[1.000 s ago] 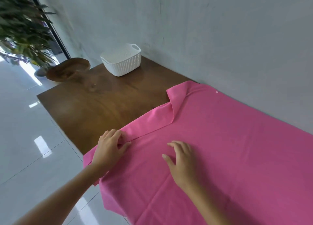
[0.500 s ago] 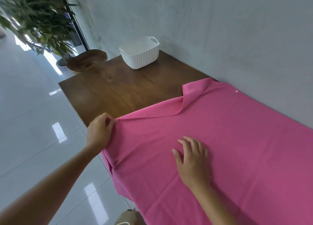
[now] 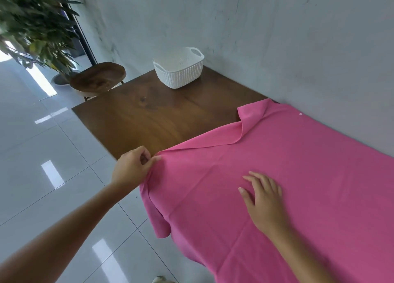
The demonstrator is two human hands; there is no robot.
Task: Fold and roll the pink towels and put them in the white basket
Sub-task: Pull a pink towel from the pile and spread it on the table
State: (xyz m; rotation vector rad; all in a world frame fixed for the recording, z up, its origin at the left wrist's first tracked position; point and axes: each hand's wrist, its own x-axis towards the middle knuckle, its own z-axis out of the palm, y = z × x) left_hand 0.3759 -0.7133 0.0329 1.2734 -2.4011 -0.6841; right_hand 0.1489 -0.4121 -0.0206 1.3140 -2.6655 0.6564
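From the head view, a pink towel [image 3: 287, 176] lies spread over the wooden tabletop [image 3: 153, 120] (its near edge hangs off). The left hand [image 3: 132, 167] pinches its corner; the right hand [image 3: 264, 199] rests flat on it, fingers straight. The white basket [image 3: 179, 73] stands well apart by the wall.

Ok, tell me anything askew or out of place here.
The pink towel has its far corner by the wall folded back on itself, and its near edge hangs off the wooden table. Nothing else stands out.
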